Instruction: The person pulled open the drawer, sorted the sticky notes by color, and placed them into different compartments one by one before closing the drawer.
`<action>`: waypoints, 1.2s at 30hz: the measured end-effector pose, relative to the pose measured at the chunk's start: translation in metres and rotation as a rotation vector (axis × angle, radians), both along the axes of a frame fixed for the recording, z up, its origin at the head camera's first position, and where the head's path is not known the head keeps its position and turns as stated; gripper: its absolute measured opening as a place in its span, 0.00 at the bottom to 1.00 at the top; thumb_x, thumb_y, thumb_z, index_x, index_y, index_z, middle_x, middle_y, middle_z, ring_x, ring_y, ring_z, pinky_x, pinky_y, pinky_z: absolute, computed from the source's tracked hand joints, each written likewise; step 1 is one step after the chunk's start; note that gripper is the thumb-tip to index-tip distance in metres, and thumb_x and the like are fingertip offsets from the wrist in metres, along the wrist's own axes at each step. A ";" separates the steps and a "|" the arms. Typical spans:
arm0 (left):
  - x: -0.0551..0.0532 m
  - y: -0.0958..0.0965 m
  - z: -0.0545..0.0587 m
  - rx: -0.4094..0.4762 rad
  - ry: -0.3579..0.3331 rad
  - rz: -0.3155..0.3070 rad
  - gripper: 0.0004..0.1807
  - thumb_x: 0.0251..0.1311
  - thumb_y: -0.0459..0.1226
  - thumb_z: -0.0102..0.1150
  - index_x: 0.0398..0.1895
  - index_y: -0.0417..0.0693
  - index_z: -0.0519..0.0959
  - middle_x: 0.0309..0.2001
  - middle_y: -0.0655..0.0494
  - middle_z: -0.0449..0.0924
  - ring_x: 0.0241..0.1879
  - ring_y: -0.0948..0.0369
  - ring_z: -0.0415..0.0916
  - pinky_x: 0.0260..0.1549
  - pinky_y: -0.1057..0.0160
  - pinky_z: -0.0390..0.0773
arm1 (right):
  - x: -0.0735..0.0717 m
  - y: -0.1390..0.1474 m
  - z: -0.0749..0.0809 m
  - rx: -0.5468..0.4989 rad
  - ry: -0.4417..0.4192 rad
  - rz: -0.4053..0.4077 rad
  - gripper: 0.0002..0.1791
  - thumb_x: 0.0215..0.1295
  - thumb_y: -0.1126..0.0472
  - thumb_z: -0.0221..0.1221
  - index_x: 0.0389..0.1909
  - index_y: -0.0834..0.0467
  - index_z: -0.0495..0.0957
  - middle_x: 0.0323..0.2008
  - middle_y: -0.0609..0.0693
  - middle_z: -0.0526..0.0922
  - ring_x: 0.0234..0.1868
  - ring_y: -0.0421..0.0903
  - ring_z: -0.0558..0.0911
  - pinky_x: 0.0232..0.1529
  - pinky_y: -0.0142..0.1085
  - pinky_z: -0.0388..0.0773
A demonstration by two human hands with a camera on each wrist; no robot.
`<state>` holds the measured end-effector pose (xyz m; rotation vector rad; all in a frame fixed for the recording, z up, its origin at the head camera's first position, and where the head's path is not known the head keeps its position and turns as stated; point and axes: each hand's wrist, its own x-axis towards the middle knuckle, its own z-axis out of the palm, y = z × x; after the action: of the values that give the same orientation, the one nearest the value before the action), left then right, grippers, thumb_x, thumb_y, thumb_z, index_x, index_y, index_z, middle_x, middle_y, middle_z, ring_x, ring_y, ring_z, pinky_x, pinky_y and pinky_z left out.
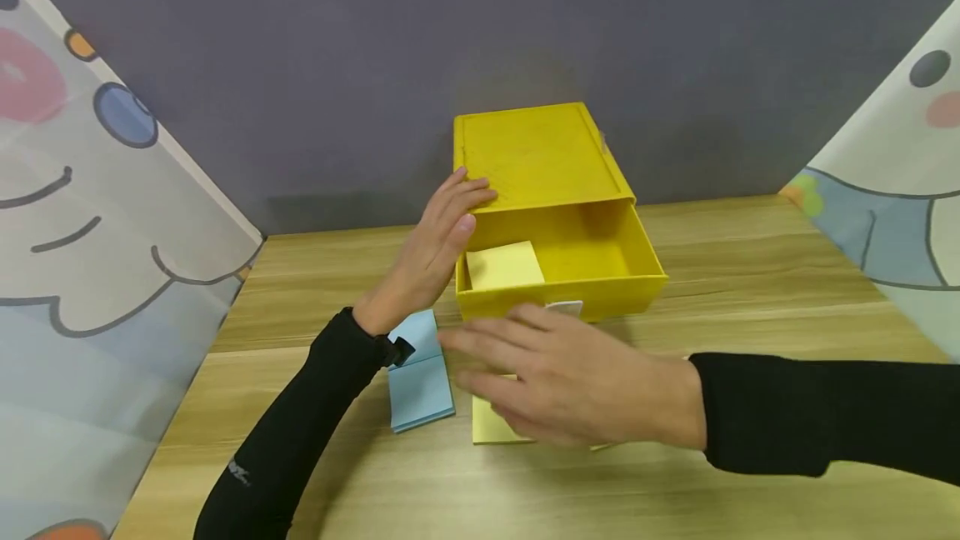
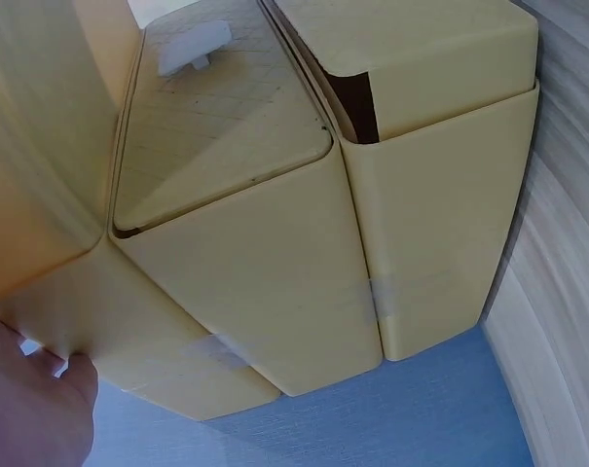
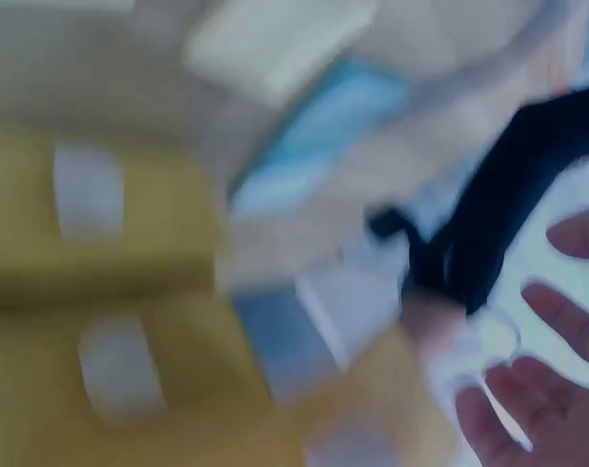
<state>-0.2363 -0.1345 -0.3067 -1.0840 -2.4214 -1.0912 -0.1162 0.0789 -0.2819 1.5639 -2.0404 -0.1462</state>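
A yellow drawer unit (image 1: 536, 152) stands on the table, its top drawer (image 1: 618, 297) pulled out. Inside that drawer, at the left, lies a pale yellow sticky-note pad (image 1: 506, 265). My left hand (image 1: 431, 252) rests with extended fingers on the unit's top left edge; its thumb and fingers also show in the left wrist view. In front of the drawer hovers my right hand (image 1: 570, 382), blurred, fingers spread and holding nothing. Beneath it a yellow sticky-note pad (image 1: 491, 425) is partly hidden. Blue sticky-note pads (image 1: 422, 394) lie to the left of it.
In the left wrist view, more drawers (image 2: 226, 282) show stacked in the unit, one with a white handle (image 2: 195, 47). A dark grey panel (image 1: 337, 90) rises behind, and printed cartoon panels (image 1: 90, 273) flank the wooden table (image 1: 750, 290).
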 end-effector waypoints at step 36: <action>-0.002 -0.004 -0.001 0.021 0.054 0.003 0.40 0.78 0.63 0.19 0.71 0.48 0.69 0.76 0.50 0.62 0.84 0.57 0.40 0.84 0.51 0.43 | 0.008 -0.005 -0.056 0.230 -0.089 0.013 0.36 0.54 0.37 0.67 0.62 0.45 0.71 0.65 0.47 0.77 0.61 0.45 0.78 0.66 0.38 0.73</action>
<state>-0.2379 -0.1380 -0.3082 -1.0883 -2.3641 -1.0695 -0.1084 0.0734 -0.3378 1.7490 -2.1438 -0.3213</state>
